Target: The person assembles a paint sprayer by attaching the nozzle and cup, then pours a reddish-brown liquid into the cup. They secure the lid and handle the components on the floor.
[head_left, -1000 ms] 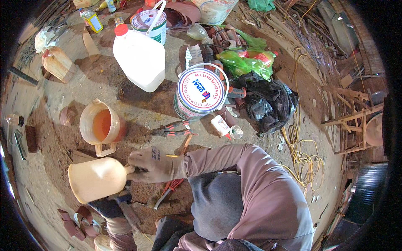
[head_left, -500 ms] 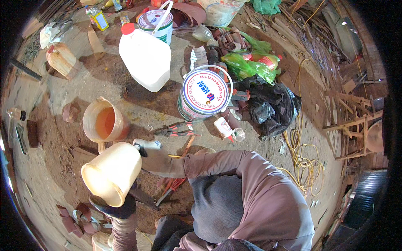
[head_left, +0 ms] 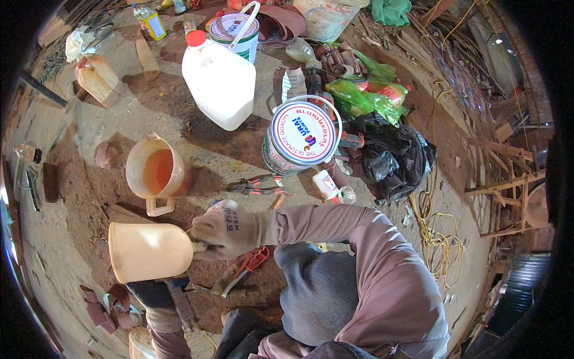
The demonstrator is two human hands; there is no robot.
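Observation:
A cream, cup-shaped vessel (head_left: 149,251) lies on its side in the air, its wide end to the left and its rounded base to the right. My left hand (head_left: 156,294), in a dark-palmed glove, holds it from below; its fingers are mostly hidden behind the vessel. My right hand (head_left: 221,230), in a pale glove, has its fingers curled at the rounded base. What those fingers pinch, if anything, I cannot make out. Just beyond the vessel stands a translucent jug (head_left: 136,173) with orange-brown liquid in it, its handle toward me.
A white jug with a red cap (head_left: 218,87) and a lidded paint bucket (head_left: 299,140) stand ahead. Pliers (head_left: 260,185) and a red-handled saw (head_left: 248,269) lie on the ground. At right are a black plastic bag (head_left: 397,158), a yellow cord (head_left: 433,233) and a wooden frame (head_left: 508,179).
The vessel has turned from a tilt, its mouth showing, to nearly level, side-on. My right hand has moved slightly down and its glove's back now faces up. The whole view has shifted slightly.

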